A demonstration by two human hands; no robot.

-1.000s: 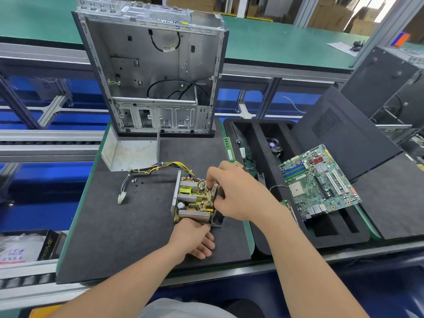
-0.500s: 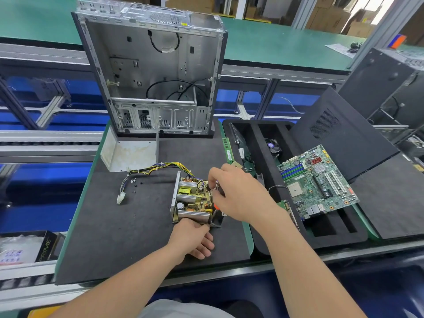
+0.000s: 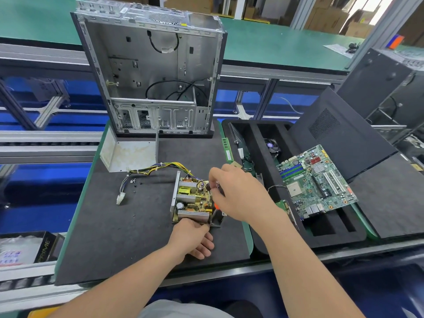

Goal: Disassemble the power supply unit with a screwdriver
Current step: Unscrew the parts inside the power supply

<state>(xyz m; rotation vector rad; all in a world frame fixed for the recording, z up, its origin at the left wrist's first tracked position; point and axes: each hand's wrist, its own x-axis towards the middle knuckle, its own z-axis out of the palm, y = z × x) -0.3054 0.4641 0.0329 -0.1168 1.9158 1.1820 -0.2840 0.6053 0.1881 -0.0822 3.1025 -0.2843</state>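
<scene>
The power supply unit (image 3: 192, 203) has shiny metal fins on a dull yellow-brown board (its wires (image 3: 158, 167) wear smooth plastic, yellow and black). The dark mat (image 3: 114, 237) looks rough and matt, like felt. The computer case (image 3: 149, 76) is bare grey metal with a soft shine. The tray (image 3: 263, 171) is black matt foam. The motherboard (image 3: 314, 182) is glossy green. The screwdriver (image 3: 215, 205) shows a bit of smooth orange plastic.
</scene>
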